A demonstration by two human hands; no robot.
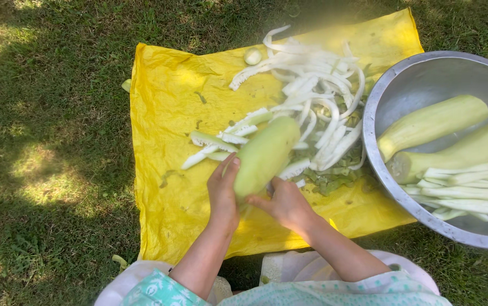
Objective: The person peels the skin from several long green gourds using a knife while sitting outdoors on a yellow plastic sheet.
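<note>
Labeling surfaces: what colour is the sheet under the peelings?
Bright yellow sheet, plain and crinkled, spread on grass; the head view shows it.

A pale green gourd (265,154) is held between the left hand (223,192) and the right hand (285,203). It is long and thick, with a smooth peeled skin and a rounded far end. It is tilted, with its near end gripped between both hands and its far end pointed up and away from them, to the right. Its lower end is partly hidden by the fingers.
</note>
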